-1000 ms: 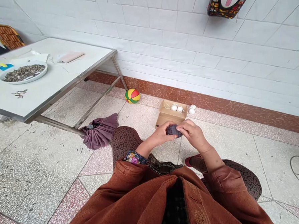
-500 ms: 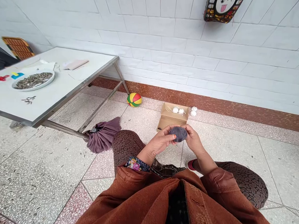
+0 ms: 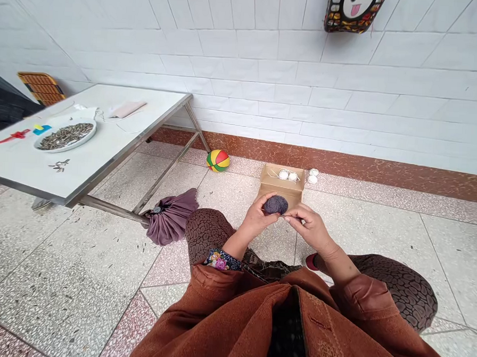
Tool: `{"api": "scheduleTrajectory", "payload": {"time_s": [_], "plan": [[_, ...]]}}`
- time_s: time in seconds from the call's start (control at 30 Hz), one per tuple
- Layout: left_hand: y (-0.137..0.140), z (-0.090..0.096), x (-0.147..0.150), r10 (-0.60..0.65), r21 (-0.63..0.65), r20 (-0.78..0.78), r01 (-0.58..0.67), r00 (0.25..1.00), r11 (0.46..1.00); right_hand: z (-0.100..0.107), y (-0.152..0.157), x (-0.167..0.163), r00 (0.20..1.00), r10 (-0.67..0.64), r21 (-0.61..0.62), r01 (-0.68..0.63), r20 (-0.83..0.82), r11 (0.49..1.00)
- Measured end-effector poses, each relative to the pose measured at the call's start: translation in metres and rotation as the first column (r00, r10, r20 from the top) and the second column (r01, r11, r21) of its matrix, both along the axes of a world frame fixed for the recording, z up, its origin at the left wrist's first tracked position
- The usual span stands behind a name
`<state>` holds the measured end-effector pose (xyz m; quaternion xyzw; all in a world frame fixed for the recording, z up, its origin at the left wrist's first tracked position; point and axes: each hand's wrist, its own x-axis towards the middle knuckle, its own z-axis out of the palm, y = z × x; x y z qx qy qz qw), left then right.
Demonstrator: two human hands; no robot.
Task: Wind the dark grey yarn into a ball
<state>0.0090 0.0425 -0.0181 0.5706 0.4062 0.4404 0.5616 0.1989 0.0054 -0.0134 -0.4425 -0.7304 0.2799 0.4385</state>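
A dark grey-purple ball of yarn [image 3: 276, 205] rests in my left hand [image 3: 256, 218], whose fingers and thumb wrap around it. Just right of the ball, my right hand [image 3: 308, 228] pinches thumb and forefinger together on what looks like a thin yarn strand [image 3: 283, 217] coming off it. Beyond both hands an open cardboard box [image 3: 268, 175] lies on the floor, partly hidden by them. Two white yarn balls [image 3: 287, 175] sit in its lid part, with loose white strands. More white balls [image 3: 313, 175] are on the floor beside the box.
On the left is a white table [image 3: 116, 140] with a plate [image 3: 93, 134] of sunflower seeds. Beneath its edge lies a purple cloth bundle [image 3: 174, 215]. A colourful ball [image 3: 218, 160] is near the table leg. The tiled wall [image 3: 268, 68] carries a hanging basket [image 3: 353, 14].
My right hand has come off the yarn ball's side and now pinches at its lower right. My left hand has turned the ball slightly left. The view has shifted a little.
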Motion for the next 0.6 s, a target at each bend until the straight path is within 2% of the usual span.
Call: {"api": "scheduleTrajectory", "payload": {"time_s": [0.07, 0.17, 0.3, 0.37, 0.43, 0.5, 0.6], "plan": [[-0.002, 0.000, -0.003, -0.084, 0.000, -0.062, 0.085, 0.994, 0.996, 0.008, 0.010, 0.002, 1.000, -0.020, 0.012, 0.020, 0.007, 1.000], [-0.006, 0.002, -0.004, -0.242, -0.080, 0.013, 0.242, 0.970, 0.967, 0.010, 0.026, 0.006, 0.999, -0.036, -0.025, 0.035, -0.038, 0.999], [-0.012, 0.010, -0.004, -0.343, -0.136, 0.232, 0.379, 0.910, 0.915, -0.009, 0.033, 0.007, 0.966, -0.107, -0.246, 0.047, -0.235, 0.968], [-0.013, 0.013, -0.003, -0.327, -0.149, 0.319, 0.388, 0.890, 0.910, -0.023, 0.027, 0.007, 0.938, -0.154, -0.343, 0.040, -0.311, 0.939], [-0.011, 0.014, -0.002, -0.257, -0.180, 0.368, 0.340, 0.893, 0.923, -0.035, 0.019, 0.005, 0.930, -0.182, -0.372, 0.054, -0.318, 0.927], [-0.008, 0.012, -0.001, -0.153, -0.239, 0.389, 0.260, 0.908, 0.935, -0.042, 0.012, 0.003, 0.950, -0.178, -0.320, 0.090, -0.258, 0.943], [-0.002, 0.004, 0.001, -0.022, -0.328, 0.391, 0.161, 0.920, 0.931, -0.038, 0.005, -0.002, 0.985, -0.112, -0.180, 0.088, -0.130, 0.980]]}}
